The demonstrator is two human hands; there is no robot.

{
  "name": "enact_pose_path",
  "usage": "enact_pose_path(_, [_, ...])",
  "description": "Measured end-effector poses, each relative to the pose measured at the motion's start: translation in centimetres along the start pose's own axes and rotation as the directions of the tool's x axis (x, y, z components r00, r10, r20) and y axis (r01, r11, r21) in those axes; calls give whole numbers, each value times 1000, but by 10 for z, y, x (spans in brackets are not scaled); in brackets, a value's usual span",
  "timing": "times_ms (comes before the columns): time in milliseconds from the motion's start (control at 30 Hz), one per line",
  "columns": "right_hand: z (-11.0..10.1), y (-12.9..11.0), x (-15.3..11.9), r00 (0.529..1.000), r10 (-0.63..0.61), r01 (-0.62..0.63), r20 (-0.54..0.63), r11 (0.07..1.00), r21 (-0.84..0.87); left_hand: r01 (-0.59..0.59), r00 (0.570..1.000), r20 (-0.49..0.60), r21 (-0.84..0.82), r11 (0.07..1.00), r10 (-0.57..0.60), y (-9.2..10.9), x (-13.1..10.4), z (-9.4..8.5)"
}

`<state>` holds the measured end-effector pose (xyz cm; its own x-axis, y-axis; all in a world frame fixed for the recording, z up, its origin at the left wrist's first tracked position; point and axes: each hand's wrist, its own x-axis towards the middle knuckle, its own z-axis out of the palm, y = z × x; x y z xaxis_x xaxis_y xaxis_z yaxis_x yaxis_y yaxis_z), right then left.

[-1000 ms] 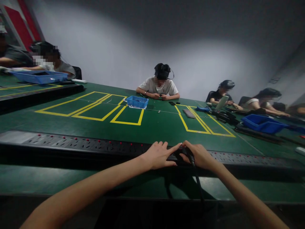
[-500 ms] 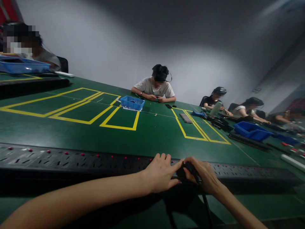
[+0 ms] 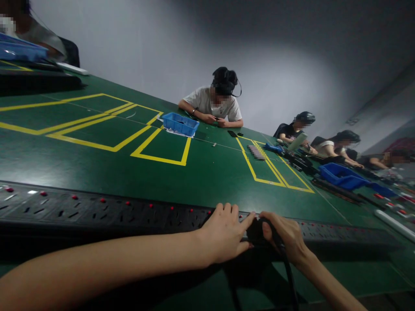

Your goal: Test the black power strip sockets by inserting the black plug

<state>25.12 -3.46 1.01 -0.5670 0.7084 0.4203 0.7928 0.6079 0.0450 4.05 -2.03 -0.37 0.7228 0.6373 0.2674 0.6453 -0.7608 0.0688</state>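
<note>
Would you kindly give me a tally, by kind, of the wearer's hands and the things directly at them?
Bare left hand and bare right hand: 2
Black corded plug: 1
Long black socket strip: 1
Total: 4

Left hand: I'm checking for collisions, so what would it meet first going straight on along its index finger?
Probably the right hand at the black plug, though depth is unclear and the left hand might touch the plug first.

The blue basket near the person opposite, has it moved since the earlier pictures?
No. Judged against the yellow tape, the blue basket stays at the far end of the same outline; only the view shifted.
</note>
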Motion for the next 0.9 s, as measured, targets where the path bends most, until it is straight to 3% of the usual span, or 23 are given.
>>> enact_pose_path(167, [-3, -1, 4, 999, 23, -23, 30, 1000, 14, 5, 1000, -6, -5, 1000, -5, 0, -1, -1])
enact_pose_path(367, [0, -2, 1, 995, -58, 53, -86, 997, -59, 4, 1000, -14, -23, 1000, -5, 0, 0, 1])
enact_pose_path(633, [2, -1, 1, 995, -62, 57, -74, 996, -69, -14, 1000, -6, -33, 999, 14, -2, -1, -3])
enact_pose_path(900, [4, -2, 0, 995, 15, -26, -103, 994, -111, -10, 998, -57, -37, 999, 8, -1, -1, -2])
